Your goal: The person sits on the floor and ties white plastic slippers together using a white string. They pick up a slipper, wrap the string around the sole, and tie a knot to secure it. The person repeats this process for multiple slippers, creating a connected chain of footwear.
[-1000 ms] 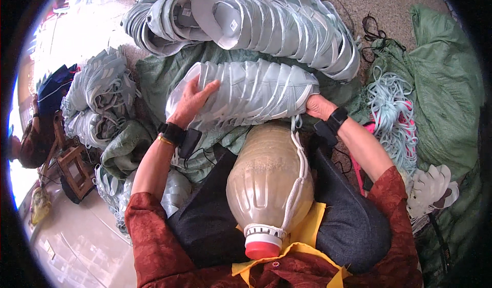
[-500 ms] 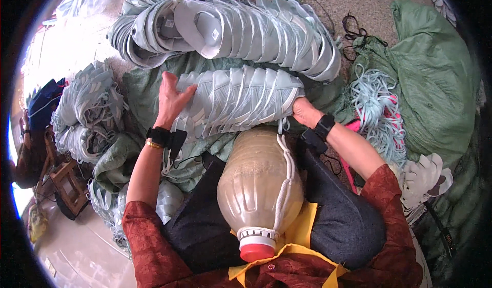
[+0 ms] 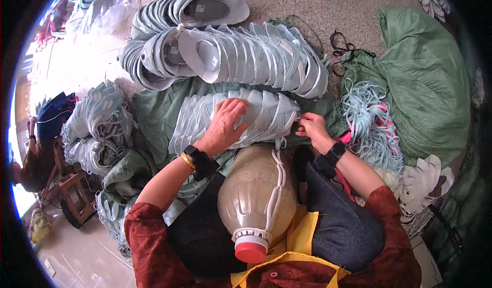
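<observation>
Since a moment ago the left hand [image 3: 224, 125] has slid from the far left end of the stack of pale grey shoe uppers [image 3: 233, 121] toward its middle, and the right hand [image 3: 311, 129] has stayed at the stack's right end. That left hand lies flat on top of the row, fingers spread and pressing down, its grip open with nothing enclosed. The right hand's grip is pinched shut at the stack's right end, near a thin pale cord; whether it pinches the cord or the edge of the last upper cannot be told.

The stack lies on its side on green sacking [image 3: 154, 116] on the floor, just in front of the person's knees. A clear plastic bottle with a red cap [image 3: 254, 201], wrapped with white cord, rests on the lap between the forearms. Beyond the stack lies a longer curved row of the same uppers [image 3: 256, 57]. Bundled pale uppers [image 3: 95, 129] sit to the left. A tangle of light blue straps [image 3: 369, 124] lies just right of the right hand, against a green sack [image 3: 425, 83].
</observation>
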Demonstrator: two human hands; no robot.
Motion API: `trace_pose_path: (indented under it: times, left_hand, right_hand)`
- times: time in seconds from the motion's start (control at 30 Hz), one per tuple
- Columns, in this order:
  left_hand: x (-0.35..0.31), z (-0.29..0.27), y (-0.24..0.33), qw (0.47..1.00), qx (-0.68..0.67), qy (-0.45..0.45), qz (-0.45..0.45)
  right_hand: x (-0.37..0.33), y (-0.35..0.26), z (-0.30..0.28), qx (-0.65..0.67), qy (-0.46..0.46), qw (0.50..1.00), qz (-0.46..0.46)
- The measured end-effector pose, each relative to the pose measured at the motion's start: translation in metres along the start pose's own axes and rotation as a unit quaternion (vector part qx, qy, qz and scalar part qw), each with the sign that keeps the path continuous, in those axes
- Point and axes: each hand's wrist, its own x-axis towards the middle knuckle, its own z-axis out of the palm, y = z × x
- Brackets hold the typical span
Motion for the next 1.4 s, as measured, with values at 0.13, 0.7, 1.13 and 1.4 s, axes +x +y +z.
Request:
trace_pose_path:
  times: [0.13, 0.7, 1.13, 1.4]
  left_hand:
    - [0.003, 0.003, 0.006, 1.000, -0.012, -0.010, -0.017]
    - [0.079, 0.031, 0.000, 0.980, -0.074, 0.160, -0.093]
    - [0.108, 0.069, 0.018, 0.972, -0.065, 0.188, -0.123]
    - [0.127, 0.068, -0.007, 0.956, -0.106, 0.128, -0.242]
  right_hand:
    - [-0.014, -0.014, -0.022, 0.136, 0.054, 0.986, -0.084]
    - [0.047, -0.055, -0.061, 0.090, 0.166, 0.966, -0.179]
    - [0.062, -0.056, -0.079, -0.098, 0.171, 0.960, -0.200]
    - [0.090, -0.071, -0.089, -0.273, 0.095, 0.922, -0.259]
